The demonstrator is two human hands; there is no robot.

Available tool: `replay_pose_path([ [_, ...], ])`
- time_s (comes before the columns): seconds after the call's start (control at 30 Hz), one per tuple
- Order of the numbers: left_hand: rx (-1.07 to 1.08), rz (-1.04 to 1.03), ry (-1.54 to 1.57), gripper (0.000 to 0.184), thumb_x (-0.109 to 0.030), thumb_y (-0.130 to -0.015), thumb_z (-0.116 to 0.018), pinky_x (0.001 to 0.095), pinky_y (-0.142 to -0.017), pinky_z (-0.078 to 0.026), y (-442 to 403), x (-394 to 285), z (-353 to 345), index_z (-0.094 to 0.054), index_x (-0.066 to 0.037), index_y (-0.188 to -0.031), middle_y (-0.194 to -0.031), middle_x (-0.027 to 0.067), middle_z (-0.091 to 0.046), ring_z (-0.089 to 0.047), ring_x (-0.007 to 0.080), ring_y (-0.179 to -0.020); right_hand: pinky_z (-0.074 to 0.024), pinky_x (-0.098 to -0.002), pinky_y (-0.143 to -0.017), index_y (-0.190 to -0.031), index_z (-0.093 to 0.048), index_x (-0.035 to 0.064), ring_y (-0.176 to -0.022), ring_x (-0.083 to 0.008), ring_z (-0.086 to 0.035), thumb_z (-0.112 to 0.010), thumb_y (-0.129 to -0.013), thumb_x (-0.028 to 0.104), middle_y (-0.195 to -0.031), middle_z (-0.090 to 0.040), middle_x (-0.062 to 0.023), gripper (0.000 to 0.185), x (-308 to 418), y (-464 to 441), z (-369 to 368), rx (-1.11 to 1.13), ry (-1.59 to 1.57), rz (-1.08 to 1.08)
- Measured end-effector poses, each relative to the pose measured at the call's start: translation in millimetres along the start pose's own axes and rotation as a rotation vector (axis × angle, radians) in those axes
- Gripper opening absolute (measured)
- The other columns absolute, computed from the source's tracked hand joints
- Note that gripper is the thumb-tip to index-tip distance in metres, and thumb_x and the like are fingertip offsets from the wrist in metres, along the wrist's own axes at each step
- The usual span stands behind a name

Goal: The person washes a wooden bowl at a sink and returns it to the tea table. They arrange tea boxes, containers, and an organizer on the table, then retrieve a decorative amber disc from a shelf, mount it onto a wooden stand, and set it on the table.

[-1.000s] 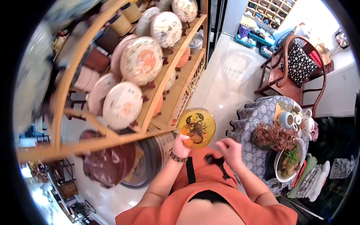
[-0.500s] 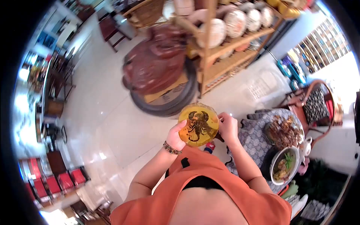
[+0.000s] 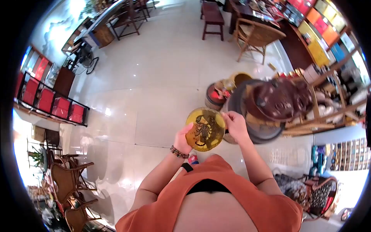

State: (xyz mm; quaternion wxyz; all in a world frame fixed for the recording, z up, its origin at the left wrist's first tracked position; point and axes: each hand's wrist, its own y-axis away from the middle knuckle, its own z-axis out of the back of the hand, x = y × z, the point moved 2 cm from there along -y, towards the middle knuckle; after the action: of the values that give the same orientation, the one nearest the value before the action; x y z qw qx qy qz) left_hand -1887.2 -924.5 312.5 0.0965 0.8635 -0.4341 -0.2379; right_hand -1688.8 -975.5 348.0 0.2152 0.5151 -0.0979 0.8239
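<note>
A round, yellow translucent disc (image 3: 205, 129) with a dark scorpion inside is held up in front of my body. My left hand (image 3: 183, 140), with a beaded bracelet at the wrist, grips its left edge, thumb over the face. My right hand (image 3: 235, 125) is closed at the disc's right edge, and a bit of a dark object shows under its fingers, mostly hidden.
A dark red carved piece (image 3: 284, 101) stands on a round grey base at the right, beside a wooden shelf (image 3: 340, 116). A small barrel (image 3: 215, 96) is beyond the disc. Wooden chairs (image 3: 69, 179) are at lower left, a red bench (image 3: 213, 18) ahead.
The view has turned left, so the shelf and carved piece now lie at the right. My right hand, earlier apart from the disc with a dark object, has come to the disc's right edge.
</note>
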Motion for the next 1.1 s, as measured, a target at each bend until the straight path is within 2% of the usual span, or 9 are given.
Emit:
replay_pose_path([
  [0.2,-0.020,0.089,-0.372,0.037,-0.026,-0.089,-0.051,0.0361,-0.090,-0.047,-36,-152,-15,-0.052,-0.001,-0.116,-0.113,0.0090,-0.060,-0.058,0.0200,-0.101,-0.0404,-0.0261,-0.056,-0.082,-0.058,-0.0033,-0.061,-0.0080,-0.047,-0.045,-0.095,0.041,-0.065,-0.053,-0.0010,0.048,42,-98,-78,0.252,-0.356,0.092],
  [0.33,-0.032,0.101,-0.420,0.035,-0.028,-0.090,-0.049,0.0355,-0.083,-0.049,-89,-241,-28,-0.053,-0.002,-0.114,-0.110,0.0082,-0.060,-0.059,0.0182,-0.097,-0.0394,-0.0233,-0.057,-0.088,-0.058,-0.0021,-0.064,-0.0057,-0.045,-0.063,-0.086,0.037,-0.069,-0.051,0.0016,0.039,85,-178,-111,0.391,-0.258,0.236],
  [0.47,-0.019,0.131,-0.440,0.036,-0.028,-0.090,-0.049,0.0361,-0.083,-0.049,-164,-327,-39,-0.053,-0.002,-0.115,-0.108,0.0099,-0.062,-0.061,0.0204,-0.094,-0.0393,-0.0228,-0.057,-0.091,-0.057,-0.0015,-0.066,-0.0052,-0.044,-0.067,-0.083,0.032,-0.072,-0.051,0.0026,0.036,108,-283,-146,0.513,-0.323,0.159],
  [0.63,0.055,-0.015,-0.572,0.038,-0.029,-0.092,-0.046,0.0368,-0.083,-0.050,-264,-436,-49,-0.051,0.000,-0.117,-0.114,0.0098,-0.059,-0.059,0.0211,-0.098,-0.0403,-0.0222,-0.059,-0.088,-0.054,-0.0011,-0.068,-0.0054,-0.044,-0.065,-0.085,0.030,-0.075,-0.052,0.0023,0.033,151,-399,-182,0.366,-0.534,0.159],
  [0.73,0.195,-0.305,-0.254,0.040,-0.021,-0.091,-0.051,0.0355,-0.086,-0.048,-295,-480,-80,-0.044,0.000,-0.125,-0.121,0.0105,-0.054,-0.056,0.0225,-0.105,-0.0411,-0.0219,-0.062,-0.092,-0.053,-0.0004,-0.070,-0.0052,-0.045,-0.064,-0.086,0.029,-0.078,-0.054,0.0018,0.031,175,-465,-197,0.233,-0.692,0.186],
  [0.83,0.155,-0.184,-0.396,0.045,-0.008,-0.089,-0.053,0.0364,-0.091,-0.047,-362,-503,-37,-0.038,0.000,-0.130,-0.127,0.0114,-0.049,-0.052,0.0230,-0.112,-0.0415,-0.0215,-0.066,-0.098,-0.052,-0.0001,-0.074,-0.0049,-0.046,-0.062,-0.088,0.027,-0.084,-0.055,0.0009,0.031,197,-540,-208,0.120,-0.855,0.263],
  [0.93,0.382,-0.368,-0.703,0.046,0.004,-0.085,-0.053,0.0379,-0.091,-0.047,-423,-533,-52,-0.040,0.001,-0.128,-0.124,0.0117,-0.052,-0.054,0.0235,-0.111,-0.0414,-0.0211,-0.069,-0.102,-0.051,0.0000,-0.078,-0.0048,-0.047,-0.060,-0.089,0.026,-0.089,-0.055,0.0002,0.031,224,-610,-214,0.061,-0.867,0.365],
  [1.03,0.180,-0.370,-0.858,0.039,0.001,-0.088,-0.050,0.0393,-0.086,-0.051,-501,-590,-59,-0.042,0.003,-0.126,-0.118,0.0134,-0.056,-0.058,0.0275,-0.106,-0.0417,-0.0212,-0.072,-0.105,-0.050,0.0004,-0.081,-0.0052,-0.048,-0.058,-0.090,0.024,-0.093,-0.055,-0.0003,0.030,250,-683,-225,0.002,-0.903,0.416],
  [1.1,0.372,-0.314,-0.666,0.032,-0.003,-0.092,-0.044,0.0381,-0.078,-0.054,-539,-622,-84,-0.044,0.004,-0.124,-0.112,0.0156,-0.059,-0.062,0.0308,-0.097,-0.0423,-0.0218,-0.073,-0.107,-0.049,0.0010,-0.083,-0.0057,-0.048,-0.058,-0.091,0.023,-0.096,-0.055,-0.0007,0.029,269,-736,-232,-0.063,-1.020,0.405],
])
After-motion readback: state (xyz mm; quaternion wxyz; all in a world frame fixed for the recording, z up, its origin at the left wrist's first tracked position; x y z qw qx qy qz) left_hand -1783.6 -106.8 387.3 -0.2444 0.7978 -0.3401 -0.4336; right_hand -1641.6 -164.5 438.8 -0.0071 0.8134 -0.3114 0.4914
